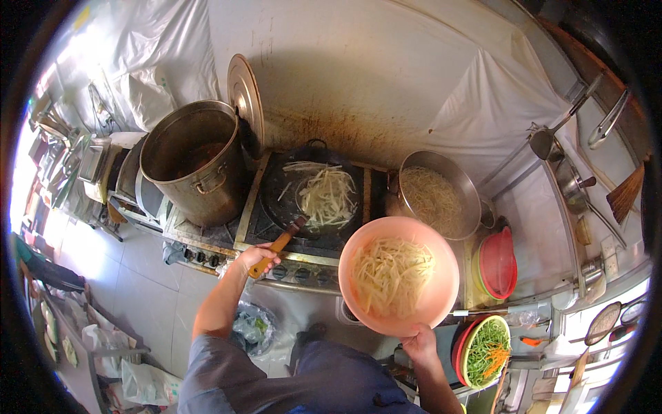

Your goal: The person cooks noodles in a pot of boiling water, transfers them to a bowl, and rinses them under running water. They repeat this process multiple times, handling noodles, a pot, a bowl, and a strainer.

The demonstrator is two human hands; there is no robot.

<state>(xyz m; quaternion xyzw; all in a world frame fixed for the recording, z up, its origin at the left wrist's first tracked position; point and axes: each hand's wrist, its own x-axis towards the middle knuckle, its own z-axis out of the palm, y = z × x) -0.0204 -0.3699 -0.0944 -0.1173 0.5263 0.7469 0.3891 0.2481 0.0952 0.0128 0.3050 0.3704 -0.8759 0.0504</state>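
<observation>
A dark wok point(274, 199) sits on the middle of the stove with pale vegetable shreds point(328, 196) in it. The wok's wooden handle point(282, 243) points down and left, and my left hand point(261, 260) is closed around it. Lower right of the wok, my right hand point(420, 342) grips the near rim of a pink plastic bowl point(447, 264). More pale yellowish shreds point(395, 274) lie in that bowl. It is held in front of the stove, partly hiding the stove's edge and touching the outline of a metal pot behind it.
A tall metal stockpot point(207, 171) stands left of the wok, a round lid point(244, 98) leaning behind it. Right of the wok is a metal pot point(470, 196) of thin strands. Red point(499, 264) and green containers, with shredded greens point(483, 346), stand at right. A lined bin point(253, 326) is below.
</observation>
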